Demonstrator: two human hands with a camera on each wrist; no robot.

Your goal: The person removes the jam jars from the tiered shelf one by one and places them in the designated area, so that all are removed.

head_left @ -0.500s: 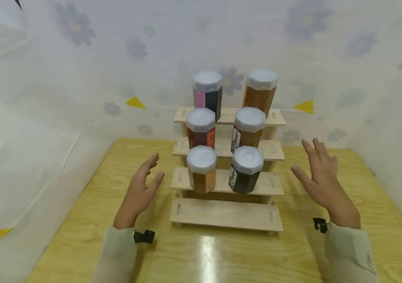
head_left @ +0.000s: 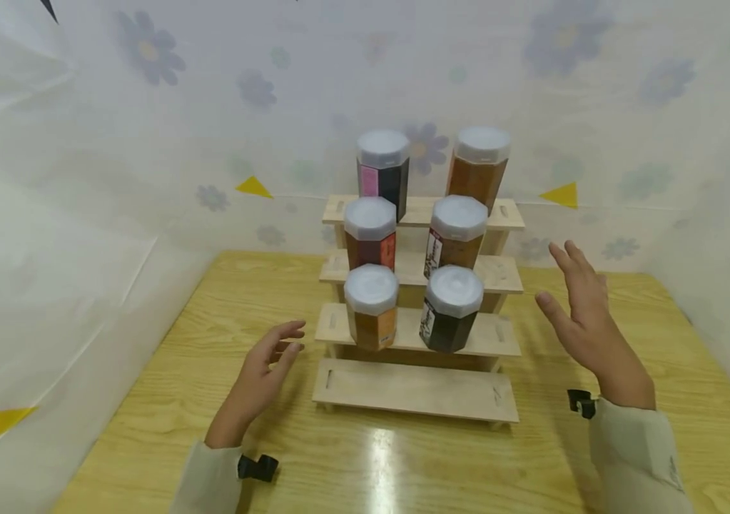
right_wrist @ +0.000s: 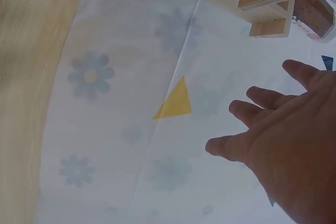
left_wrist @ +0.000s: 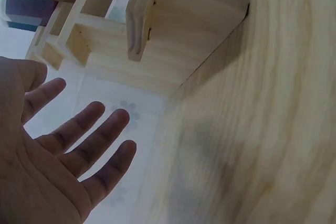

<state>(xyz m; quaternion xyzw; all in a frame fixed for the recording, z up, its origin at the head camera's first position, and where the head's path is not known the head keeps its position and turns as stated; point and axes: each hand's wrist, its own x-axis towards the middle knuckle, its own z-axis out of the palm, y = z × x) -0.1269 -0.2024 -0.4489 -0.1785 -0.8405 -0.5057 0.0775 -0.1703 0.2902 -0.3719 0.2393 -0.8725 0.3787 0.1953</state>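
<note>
A stepped wooden rack (head_left: 416,391) stands on the table, bearing several eight-sided jars with frosted white lids on its upper three steps. Lowest are an orange-brown jar (head_left: 371,321) at left and a dark jar (head_left: 451,325) at right. Behind them stand a dark red jar (head_left: 365,250) and a brown jar (head_left: 461,250). On the top step are a black jar with a pink label (head_left: 387,182) and an amber jar (head_left: 477,178). My left hand (head_left: 258,382) hovers left of the rack, fingers relaxed, holding nothing. My right hand (head_left: 586,325), fingers spread, hovers right of it, touching nothing.
A yellow wood-grain table (head_left: 210,321) lies under the rack. Behind and at both sides hangs a white flowered sheet (head_left: 313,93) with yellow triangles (head_left: 254,187) on it. The rack's bottom step carries no jar. Each wrist wears a black strap piece (head_left: 258,468).
My left hand has moved down toward the table, its fingers now pointing more to the right. The right hand has shifted only slightly. The jars keep their places on the rack.
</note>
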